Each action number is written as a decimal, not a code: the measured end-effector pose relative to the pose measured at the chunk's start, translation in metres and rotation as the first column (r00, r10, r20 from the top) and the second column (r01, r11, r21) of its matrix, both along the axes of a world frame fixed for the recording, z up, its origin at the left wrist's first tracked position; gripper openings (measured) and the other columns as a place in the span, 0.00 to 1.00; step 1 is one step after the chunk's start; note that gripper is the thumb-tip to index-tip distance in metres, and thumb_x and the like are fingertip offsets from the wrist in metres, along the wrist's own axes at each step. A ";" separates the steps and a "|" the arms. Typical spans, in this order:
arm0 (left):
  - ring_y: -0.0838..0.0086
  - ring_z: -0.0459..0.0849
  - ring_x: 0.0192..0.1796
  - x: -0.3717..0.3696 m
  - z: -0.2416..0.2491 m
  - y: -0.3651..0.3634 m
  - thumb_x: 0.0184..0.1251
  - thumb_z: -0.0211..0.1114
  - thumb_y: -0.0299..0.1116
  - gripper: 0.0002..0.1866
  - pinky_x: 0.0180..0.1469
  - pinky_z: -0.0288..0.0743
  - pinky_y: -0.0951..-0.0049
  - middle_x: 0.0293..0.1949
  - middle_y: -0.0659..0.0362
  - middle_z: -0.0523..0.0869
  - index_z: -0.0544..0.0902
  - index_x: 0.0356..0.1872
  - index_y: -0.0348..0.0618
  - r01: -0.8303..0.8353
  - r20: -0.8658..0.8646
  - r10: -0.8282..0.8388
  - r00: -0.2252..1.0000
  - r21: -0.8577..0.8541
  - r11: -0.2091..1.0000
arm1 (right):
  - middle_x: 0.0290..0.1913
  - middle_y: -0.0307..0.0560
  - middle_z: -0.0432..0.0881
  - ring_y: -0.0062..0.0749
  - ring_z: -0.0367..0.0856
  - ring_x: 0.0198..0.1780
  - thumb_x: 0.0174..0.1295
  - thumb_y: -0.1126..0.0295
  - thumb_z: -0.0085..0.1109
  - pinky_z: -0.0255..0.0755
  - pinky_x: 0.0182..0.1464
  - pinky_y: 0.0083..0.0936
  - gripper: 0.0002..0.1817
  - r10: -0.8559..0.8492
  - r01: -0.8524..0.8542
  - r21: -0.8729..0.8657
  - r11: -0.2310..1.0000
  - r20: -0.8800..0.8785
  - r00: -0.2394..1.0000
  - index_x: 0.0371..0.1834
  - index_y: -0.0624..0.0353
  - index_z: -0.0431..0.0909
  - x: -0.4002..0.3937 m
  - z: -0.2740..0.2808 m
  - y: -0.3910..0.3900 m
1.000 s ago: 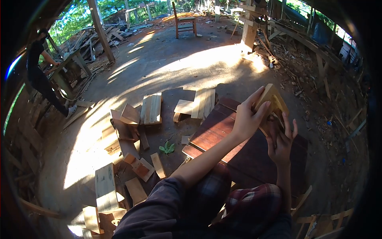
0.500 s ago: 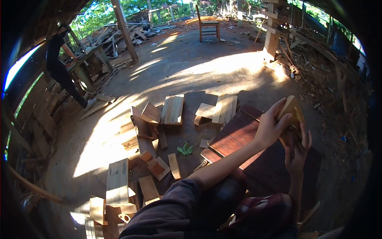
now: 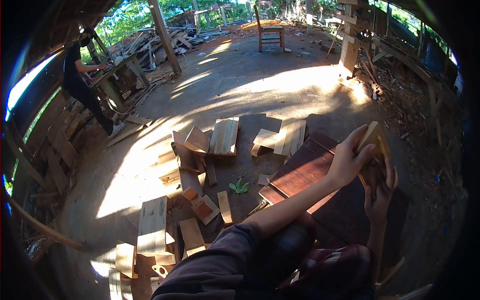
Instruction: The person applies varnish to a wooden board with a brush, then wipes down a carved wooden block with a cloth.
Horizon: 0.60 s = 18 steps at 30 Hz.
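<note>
Wood pc [image 3: 380, 144], pale, angular, gripped by L hand [image 3: 346, 159] at top, R hand [image 3: 381, 192] lower; red-brown slatted panel [image 3: 300, 172] nearby, part sunlit.

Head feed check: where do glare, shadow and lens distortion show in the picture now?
Head view, glare: floor washed nearly white in patches; head view, shadow: right hand dim, red-brown boards partly dark; head view, distortion: fisheye bending, black corners.

"Taking the leaf [image 3: 239, 186] as clock centre, where's the panel [image 3: 300, 172]?"
"Three o'clock. The wooden piece [image 3: 370, 133], between the left hand [image 3: 345, 162] and right hand [image 3: 381, 194], is at two."
"And the chair [image 3: 272, 30]?"
"Twelve, far off; the post [image 3: 348, 55] at one."
"Left side?"
"Piled blocks [image 3: 197, 141] at ten, the co-worker [image 3: 75, 72] well beyond them; a board [image 3: 151, 227] at eight."
</note>
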State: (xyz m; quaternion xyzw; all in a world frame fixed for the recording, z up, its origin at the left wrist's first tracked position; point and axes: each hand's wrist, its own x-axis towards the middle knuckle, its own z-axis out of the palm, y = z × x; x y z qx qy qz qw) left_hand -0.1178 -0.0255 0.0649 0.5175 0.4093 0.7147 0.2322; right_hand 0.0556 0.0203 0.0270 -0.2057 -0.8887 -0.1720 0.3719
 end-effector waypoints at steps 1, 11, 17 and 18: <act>0.67 0.82 0.52 0.000 0.000 0.001 0.67 0.62 0.30 0.27 0.52 0.76 0.69 0.49 0.43 0.83 0.67 0.63 0.31 -0.004 -0.003 0.004 1.000 0.003 1.000 | 0.65 0.55 0.70 0.47 0.55 0.74 0.72 0.55 0.36 0.44 0.72 0.53 0.27 -0.002 0.002 0.000 1.000 0.008 1.000 0.63 0.63 0.71 0.001 -0.001 0.001; 0.70 0.81 0.52 0.001 -0.008 0.007 0.68 0.62 0.33 0.27 0.51 0.76 0.71 0.49 0.44 0.83 0.67 0.64 0.33 0.000 0.034 0.000 0.999 0.019 1.000 | 0.67 0.53 0.68 0.46 0.54 0.74 0.72 0.54 0.36 0.44 0.72 0.52 0.27 -0.015 0.014 -0.017 1.000 -0.021 1.000 0.64 0.62 0.70 -0.002 0.000 0.000; 0.71 0.81 0.52 0.002 -0.009 0.009 0.69 0.61 0.33 0.27 0.52 0.75 0.73 0.50 0.45 0.83 0.66 0.64 0.31 0.002 0.054 -0.004 0.999 0.026 1.000 | 0.68 0.55 0.67 0.46 0.53 0.75 0.72 0.53 0.35 0.43 0.72 0.52 0.28 -0.032 0.033 -0.048 0.998 0.011 0.999 0.64 0.62 0.70 0.000 0.000 0.000; 0.71 0.81 0.52 0.002 -0.009 0.008 0.69 0.61 0.33 0.27 0.52 0.75 0.73 0.50 0.45 0.83 0.66 0.64 0.31 0.004 0.052 -0.005 0.999 0.019 1.000 | 0.68 0.56 0.66 0.46 0.53 0.75 0.72 0.53 0.35 0.43 0.72 0.51 0.28 -0.040 0.041 -0.039 0.998 0.022 0.999 0.64 0.62 0.70 0.001 0.000 0.000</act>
